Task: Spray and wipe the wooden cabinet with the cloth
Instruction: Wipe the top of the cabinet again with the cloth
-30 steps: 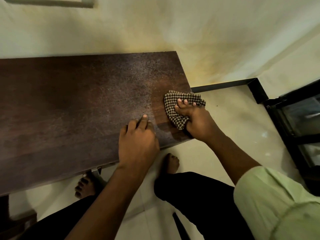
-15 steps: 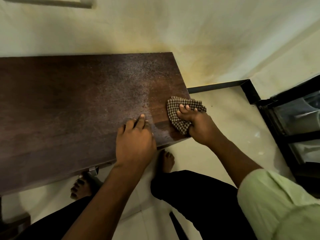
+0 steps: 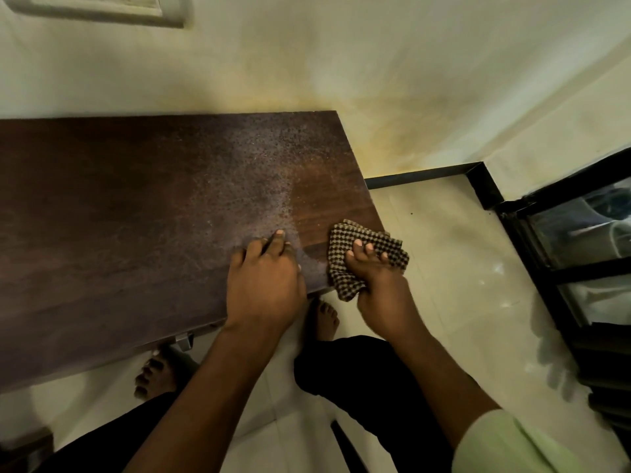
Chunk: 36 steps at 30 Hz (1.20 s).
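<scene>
The dark wooden cabinet top (image 3: 136, 233) runs from the left edge to the middle of the view, speckled with pale spray droplets across its right half. A strip near its right end looks darker and wiped. My right hand (image 3: 379, 285) presses a checked black-and-tan cloth (image 3: 362, 247) onto the cabinet's near right corner, part of the cloth hanging over the edge. My left hand (image 3: 266, 281) rests flat on the top just left of the cloth, fingers lightly curled, holding nothing I can see.
A pale stained wall (image 3: 341, 63) stands behind the cabinet. A black-framed glass unit (image 3: 573, 254) stands on the right. Bare feet (image 3: 324, 319) and dark trousers are on the light tiled floor (image 3: 444, 268) below the cabinet edge. A metal handle (image 3: 184, 341) pokes out under the top.
My right hand has drawn the cloth toward the cabinet's near right corner, so it now overhangs the edge. My left hand has stayed in place.
</scene>
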{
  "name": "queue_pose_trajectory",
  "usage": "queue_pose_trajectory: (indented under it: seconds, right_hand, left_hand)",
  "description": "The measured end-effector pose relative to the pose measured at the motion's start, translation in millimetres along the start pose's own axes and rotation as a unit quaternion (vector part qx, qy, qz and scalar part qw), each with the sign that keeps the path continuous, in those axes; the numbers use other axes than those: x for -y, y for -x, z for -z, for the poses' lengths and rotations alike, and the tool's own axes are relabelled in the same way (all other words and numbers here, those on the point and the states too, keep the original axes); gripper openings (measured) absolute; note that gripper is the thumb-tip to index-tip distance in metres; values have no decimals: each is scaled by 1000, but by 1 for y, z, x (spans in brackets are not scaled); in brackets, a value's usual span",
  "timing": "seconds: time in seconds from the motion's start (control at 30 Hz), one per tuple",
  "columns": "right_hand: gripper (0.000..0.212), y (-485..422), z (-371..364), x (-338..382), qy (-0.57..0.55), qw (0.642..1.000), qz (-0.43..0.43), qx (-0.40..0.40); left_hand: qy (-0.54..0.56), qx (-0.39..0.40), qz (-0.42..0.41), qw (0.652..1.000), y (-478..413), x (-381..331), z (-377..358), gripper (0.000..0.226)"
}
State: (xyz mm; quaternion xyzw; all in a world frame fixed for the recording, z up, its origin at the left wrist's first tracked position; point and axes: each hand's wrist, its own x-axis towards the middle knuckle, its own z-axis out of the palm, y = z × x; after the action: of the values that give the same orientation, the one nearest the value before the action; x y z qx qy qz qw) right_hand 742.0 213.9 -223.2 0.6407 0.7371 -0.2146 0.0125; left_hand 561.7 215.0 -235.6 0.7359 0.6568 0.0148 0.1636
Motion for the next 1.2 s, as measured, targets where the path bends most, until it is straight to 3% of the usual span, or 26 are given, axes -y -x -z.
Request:
queue_pose_trajectory:
  seconds: [0.1, 0.2, 0.4, 0.5, 0.57, 0.63, 0.7, 0.83, 0.93, 1.0, 1.2]
  right_hand:
    - [72, -5, -12, 16, 58, 995, 33, 75]
    - [65, 7, -5, 1, -8, 997, 71, 29]
    - [61, 6, 11, -15, -12, 999, -37, -37]
    - [65, -4, -3, 7, 24, 998, -48, 13]
    - [68, -8, -18, 30, 35, 996, 0, 78]
    - [73, -2, -33, 46, 8, 994, 83, 77]
    - [62, 9, -33, 39, -21, 992, 118, 38]
    - [61, 8, -2, -2, -63, 997, 24, -37]
    - [61, -5, 3, -1, -28, 998, -52, -6]
    - [64, -4, -3, 15, -26, 996, -77, -30]
    - [72, 0, -50, 72, 16, 995, 91, 27]
  left_hand:
    - [19, -15, 11, 1000, -1, 1, 5, 47]
    - [34, -21, 23, 999, 0, 6, 8, 46]
    - [25, -5, 20, 999, 4, 10, 11, 46]
    - [17, 7, 20, 1000, 0, 7, 11, 48]
    - [16, 2, 24, 1000, -2, 6, 10, 46]
    - [18, -2, 26, 999, -2, 8, 8, 45]
    - [21, -6, 24, 999, -1, 10, 8, 47]
    - [29, 2, 21, 999, 3, 12, 11, 47]
    - [25, 7, 8, 1000, 4, 12, 13, 43]
    - [35, 15, 10, 999, 4, 12, 15, 44]
    - [34, 8, 29, 999, 8, 13, 28, 41]
